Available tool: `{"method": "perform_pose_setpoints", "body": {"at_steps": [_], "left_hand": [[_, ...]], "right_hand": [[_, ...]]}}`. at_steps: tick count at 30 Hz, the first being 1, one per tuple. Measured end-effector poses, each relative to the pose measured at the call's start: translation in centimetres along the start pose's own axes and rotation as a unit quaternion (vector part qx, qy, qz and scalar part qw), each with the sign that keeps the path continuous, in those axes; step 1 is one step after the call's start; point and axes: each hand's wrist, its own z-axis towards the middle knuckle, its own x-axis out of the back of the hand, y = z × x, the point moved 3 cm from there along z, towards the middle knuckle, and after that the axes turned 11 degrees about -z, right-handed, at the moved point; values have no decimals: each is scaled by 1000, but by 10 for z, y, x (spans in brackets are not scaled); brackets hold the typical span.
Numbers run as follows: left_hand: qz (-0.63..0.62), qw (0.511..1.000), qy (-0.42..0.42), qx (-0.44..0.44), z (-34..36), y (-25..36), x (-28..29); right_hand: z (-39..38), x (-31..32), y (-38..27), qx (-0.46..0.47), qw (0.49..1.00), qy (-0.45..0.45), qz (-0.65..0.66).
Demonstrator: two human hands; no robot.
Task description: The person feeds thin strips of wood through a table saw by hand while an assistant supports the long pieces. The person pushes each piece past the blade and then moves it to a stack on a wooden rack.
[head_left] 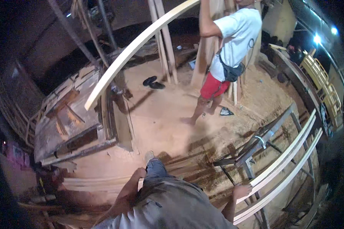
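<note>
My right hand (241, 191) has its fingers closed on a long pale wooden strip (275, 164) at the lower right, one of several lying lengthwise over dark metal stands (264, 140). My left hand (140, 173) is by my jeans-covered leg with its fingers curled; what it holds, if anything, I cannot make out. Behind it, pale strips (91, 184) lie low across the lower left.
A co-worker (233, 45) in red shorts stands ahead, a long pale board (130, 49) raised beside them. A battered wooden bench (72, 126) is at the left. Dark sandals (153, 82) lie on the dusty floor (160, 114). Upright planks (166, 53) stand at the back.
</note>
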Motion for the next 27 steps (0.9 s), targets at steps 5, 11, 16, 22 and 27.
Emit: {"method": "perform_pose_setpoints", "body": {"at_steps": [5,11,16,22,27], "left_hand": [[-122,984,120,40,-8,-5,-6],[-118,989,61,58,10,5,11],[-108,991,64,45,-2,-21,-14],[-63,997,41,23,10,-24,-5],[-123,989,43,69,-5,-5,21]], "right_hand": [[2,-13,1,14,1000,24,9],[9,-48,14,1,989,135,-60],[-6,3,-9,30,992,111,44],[-6,32,-1,-6,987,105,122],[-5,20,1,-13,989,107,102]]}}
